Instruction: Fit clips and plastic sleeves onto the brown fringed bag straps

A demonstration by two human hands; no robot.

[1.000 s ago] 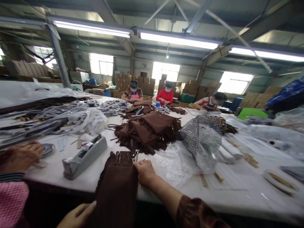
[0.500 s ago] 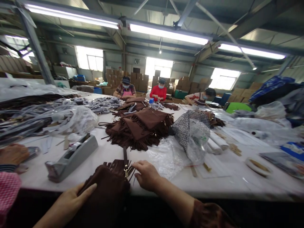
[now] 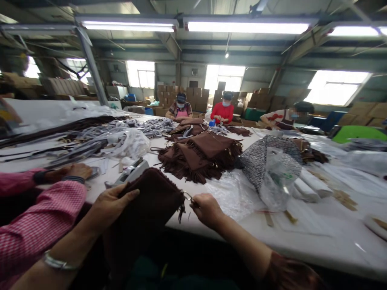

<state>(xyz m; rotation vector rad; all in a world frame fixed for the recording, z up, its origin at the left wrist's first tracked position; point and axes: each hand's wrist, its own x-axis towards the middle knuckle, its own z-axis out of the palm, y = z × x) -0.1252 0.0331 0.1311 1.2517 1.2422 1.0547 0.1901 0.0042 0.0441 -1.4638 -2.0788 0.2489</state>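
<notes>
A dark brown bag (image 3: 148, 205) is held up at the front edge of the table, tilted, with a row of teeth like a zipper along its upper edge. My left hand (image 3: 111, 205) grips its left side, thumb on the near face. At the bag's right corner, my right hand (image 3: 208, 209) is closed on a gold-coloured metal clasp (image 3: 188, 196). Some dark fringe hangs just below that corner. Behind the bag lies a pile of brown fringed bags (image 3: 199, 155). The lower part of the held bag fades into shadow.
A grey tape dispenser (image 3: 130, 172) stands partly hidden behind the bag. Left of me, a co-worker's checked sleeve (image 3: 57, 205) reaches onto the table. Clear plastic (image 3: 229, 193) and a speckled grey bundle (image 3: 260, 161) lie to the right. Several people sit across the table.
The bag has been raised and tipped, and its corner has come up. My right hand's fingers have closed on the clasp. The view has swung left, showing more of the co-worker's arms.
</notes>
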